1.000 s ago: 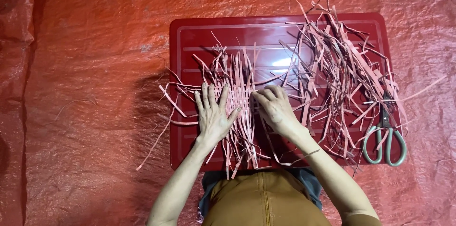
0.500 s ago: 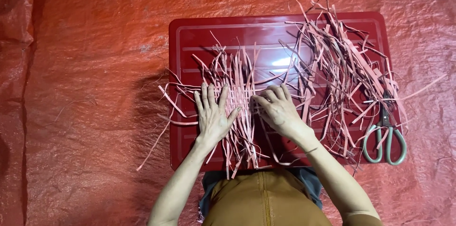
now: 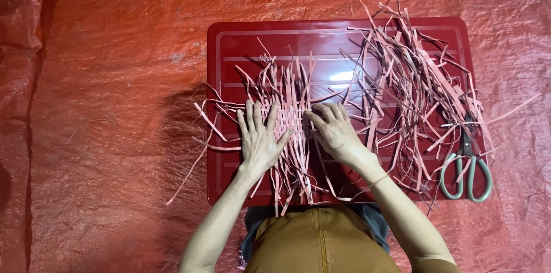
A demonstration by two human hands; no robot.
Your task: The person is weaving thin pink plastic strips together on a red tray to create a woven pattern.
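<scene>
A woven patch of thin pink strips (image 3: pixel 290 118) lies on a dark red tray (image 3: pixel 338 40). My left hand (image 3: pixel 259 138) rests flat on the patch's left side, fingers spread and pointing away from me. My right hand (image 3: pixel 334 132) presses on the patch's right side, its fingertips curled onto the strips near the middle. Loose ends of the strips stick out past both hands, towards me and to the left over the tray's edge. Neither hand lifts anything.
A loose heap of pink strips (image 3: pixel 407 89) covers the tray's right half. Scissors with grey-green handles (image 3: pixel 468 164) lie at the tray's right front corner. A red plastic sheet (image 3: pixel 109 106) covers the ground all round.
Both hands stay on the woven patch; the right hand's fingers have shifted slightly on the strips. Nothing else has moved.
</scene>
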